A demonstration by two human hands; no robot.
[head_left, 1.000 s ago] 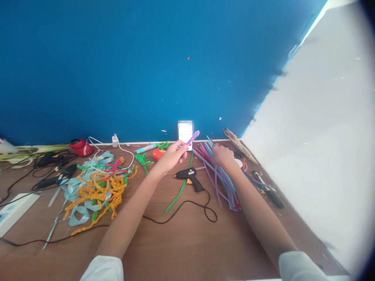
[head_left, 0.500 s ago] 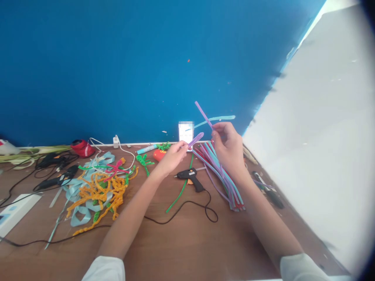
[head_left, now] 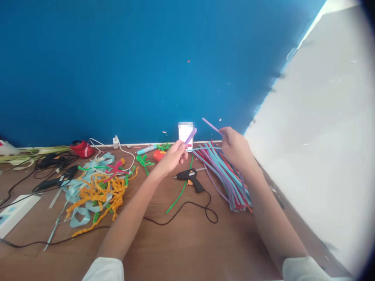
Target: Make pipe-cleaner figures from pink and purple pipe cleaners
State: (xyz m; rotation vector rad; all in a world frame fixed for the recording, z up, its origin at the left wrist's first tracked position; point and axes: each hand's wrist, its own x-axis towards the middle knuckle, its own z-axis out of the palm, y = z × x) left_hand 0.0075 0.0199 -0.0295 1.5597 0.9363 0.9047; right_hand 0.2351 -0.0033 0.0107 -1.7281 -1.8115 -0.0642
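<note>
My left hand [head_left: 173,158] is closed on a folded purple pipe cleaner [head_left: 191,136], whose bent end points up and to the right. Pinched in my right hand [head_left: 238,151] is a straight purple pipe cleaner [head_left: 211,125], sticking out to the upper left. Between the two hands runs a light blue pipe cleaner [head_left: 206,148]; whether a hand grips it, I cannot tell. Below my right hand lies a bundle of purple, blue and red pipe cleaners [head_left: 224,177]. A black glue gun [head_left: 191,177] lies below the hands, across a green pipe cleaner [head_left: 179,197].
To the left is a tangled pile of orange pipe cleaners [head_left: 101,191] and light blue ribbon [head_left: 80,216]. A lit phone [head_left: 184,132] leans on the blue wall. Black cords, more glue guns [head_left: 60,177] and a white power strip [head_left: 17,214] lie at far left.
My right hand has moved right and down, and its purple pipe cleaner now lies flatter. The light blue pipe cleaner has dropped from above to between the hands. My left hand shifted slightly left.
</note>
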